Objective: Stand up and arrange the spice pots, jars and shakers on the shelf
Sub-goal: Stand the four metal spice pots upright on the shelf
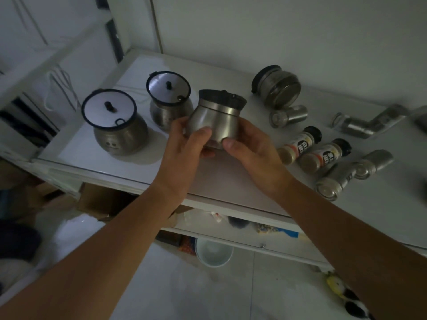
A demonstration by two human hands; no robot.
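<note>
I hold a steel spice pot (213, 118) with a dark rim above the white shelf top (161, 167), tilted away from me. My left hand (184, 144) grips its left side and my right hand (251, 148) its right side. Two more steel pots stand upright with clear lids: one (115, 125) at the left, one (168, 100) behind it. A glass jar (277, 86) lies on its side at the back. Two labelled spice bottles (298, 145) (323, 155) and several steel shakers (288, 115) (332, 185) (374, 163) lie flat at the right.
A metal grinder with a crank (369, 123) lies at the far right. Below the top, a lower shelf (231, 229) holds packets and a cardboard box (99, 199). A white bowl (213, 252) sits on the floor. A wall runs behind the shelf.
</note>
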